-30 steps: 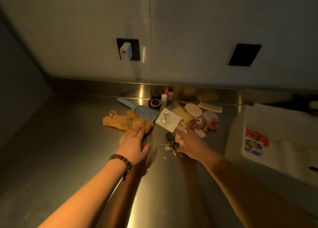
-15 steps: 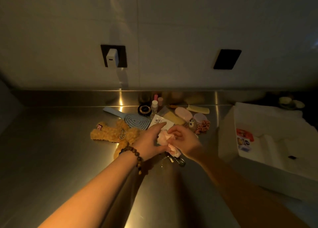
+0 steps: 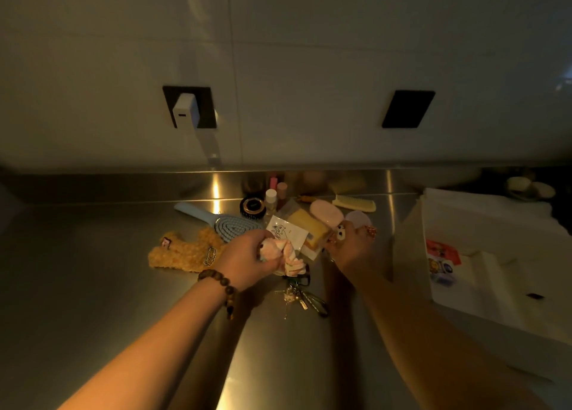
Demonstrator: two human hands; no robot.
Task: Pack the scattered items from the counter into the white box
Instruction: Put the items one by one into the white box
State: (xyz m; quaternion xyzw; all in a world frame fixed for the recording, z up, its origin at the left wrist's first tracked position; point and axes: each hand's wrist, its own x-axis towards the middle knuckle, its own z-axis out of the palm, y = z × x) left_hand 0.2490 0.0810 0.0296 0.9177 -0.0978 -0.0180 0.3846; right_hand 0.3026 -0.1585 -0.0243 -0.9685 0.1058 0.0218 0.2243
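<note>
Dim light, steel counter (image 3: pixel 93 285), head view looking down. Landmark: white card (image 3: pixel 286 232) with a line drawing, lying in the middle of the clutter.

Left hand (image 3: pixel 244 259), beaded bracelet (image 3: pixel 221 287) on the wrist, just near-left of the card, fingers curled around a pink-and-white scrunchie (image 3: pixel 286 256); part of the scrunchie hangs out toward the card's near edge.

Right hand (image 3: pixel 348 248) just right of the card, fingers reaching onto a small toy with big eyes (image 3: pixel 340 231) and a red-patterned scrunchie (image 3: pixel 370 230); whether it grips them or only touches, cannot tell.

Bunch of keys (image 3: pixel 298 295) on the counter, near side of the card. Tan plush toy (image 3: pixel 185 250) to the card's left. Blue hairbrush (image 3: pixel 223 224) beyond-left of it. Yellow sponge (image 3: pixel 306 224) touching the card's right side, pink oval case (image 3: pixel 326 214) beyond that, cream comb (image 3: pixel 356 203) further back.

White box (image 3: pixel 495 224) well right of the card, open, stickers on its inner floor
</note>
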